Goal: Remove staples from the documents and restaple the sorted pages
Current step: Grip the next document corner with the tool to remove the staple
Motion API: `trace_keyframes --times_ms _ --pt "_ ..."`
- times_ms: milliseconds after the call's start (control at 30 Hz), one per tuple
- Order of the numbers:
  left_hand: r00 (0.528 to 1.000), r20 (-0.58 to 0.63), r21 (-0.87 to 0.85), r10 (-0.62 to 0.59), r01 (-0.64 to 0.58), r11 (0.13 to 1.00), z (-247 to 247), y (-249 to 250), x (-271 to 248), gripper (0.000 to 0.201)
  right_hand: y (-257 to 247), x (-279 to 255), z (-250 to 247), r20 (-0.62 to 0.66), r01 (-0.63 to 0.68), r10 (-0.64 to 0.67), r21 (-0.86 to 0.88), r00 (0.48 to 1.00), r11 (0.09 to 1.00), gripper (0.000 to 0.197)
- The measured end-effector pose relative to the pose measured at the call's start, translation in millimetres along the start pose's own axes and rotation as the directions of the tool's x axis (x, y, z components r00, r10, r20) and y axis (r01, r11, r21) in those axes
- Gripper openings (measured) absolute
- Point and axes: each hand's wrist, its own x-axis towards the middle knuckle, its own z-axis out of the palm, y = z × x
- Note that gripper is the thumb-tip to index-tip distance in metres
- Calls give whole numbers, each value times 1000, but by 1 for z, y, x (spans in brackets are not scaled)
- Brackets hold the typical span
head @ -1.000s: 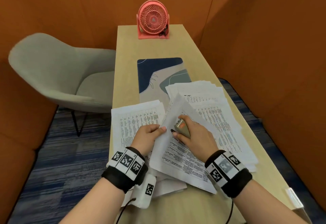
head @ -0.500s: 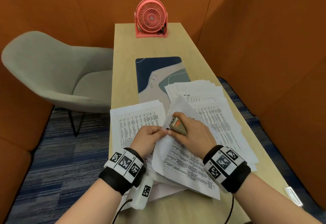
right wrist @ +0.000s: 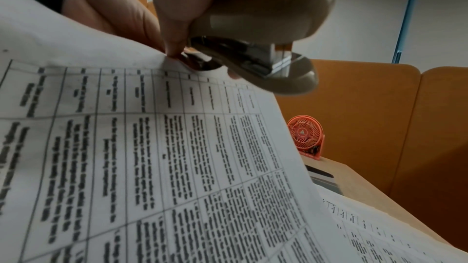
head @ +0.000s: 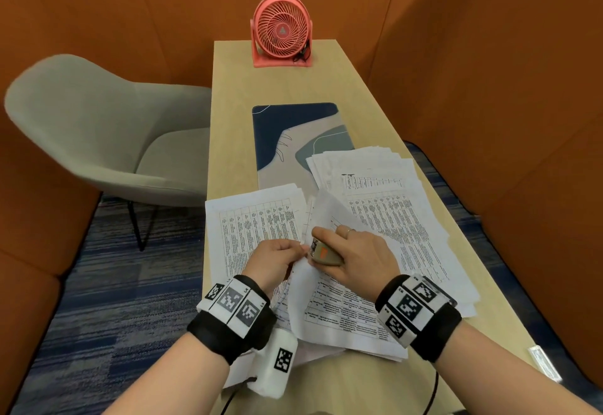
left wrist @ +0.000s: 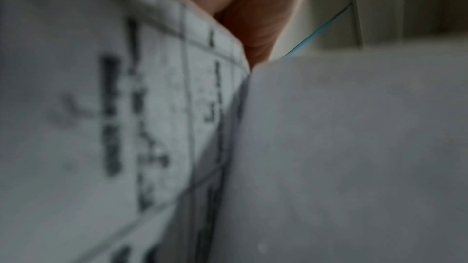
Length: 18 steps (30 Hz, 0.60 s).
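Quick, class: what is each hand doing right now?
Left hand: pinches the corner of the document.
Right hand: grips the beige stapler at that corner.

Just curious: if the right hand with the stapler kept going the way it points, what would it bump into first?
Probably the left hand, pinching the lifted page's corner right before the stapler in the right hand.

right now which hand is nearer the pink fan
Right. The right hand, gripping the stapler, sits slightly farther up the desk toward the pink fan. The left hand, pinching the paper's corner, is beside it, marginally farther back.
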Motion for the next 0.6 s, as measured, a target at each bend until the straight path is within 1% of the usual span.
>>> trace_keyframes --times_ms 67,133,233,300,333,367,433,467,500,533,600 --pt "999 -10 -37 -31 30 999 2 -1 0 20 2 -2 2 -16 24 -24 -5 1000 1000 37" --pt "998 -25 -69 -54 52 996 4 -2 -1 19 5 -5 3 -28 60 -61 -48 998 997 38" --pt "996 -37 -115 -82 77 990 8 -2 -3 20 7 -7 5 -79 130 -140 -113 987 985 42" --pt "995 -41 -139 -86 79 987 8 -2 -5 23 7 -7 6 -87 134 -146 -129 985 983 36" --pt "996 -33 -122 -79 74 990 8 -2 -5 23 8 -7 8 -87 113 -123 -119 989 986 37" --pt "998 -24 -96 -67 64 993 8 -2 -5 22 7 -8 8 -77 66 -72 -86 994 994 40" --pt "999 10 -50 -30 31 998 6 -2 -5 18 3 -9 4 -15 -115 115 8 993 993 44" --pt "999 32 -27 -16 17 1000 5 -2 -5 17 2 -8 1 72 -226 221 71 973 972 44" --pt "999 54 2 -2 2 1000 5 -2 -5 17 2 -8 0 155 -320 299 140 942 937 44" --pt "997 69 35 15 -18 999 4 -2 -6 19 2 -8 0 195 -368 333 188 922 910 44" --pt "996 71 90 54 -60 994 6 -4 -8 20 3 -7 0 247 -418 362 240 899 876 43"
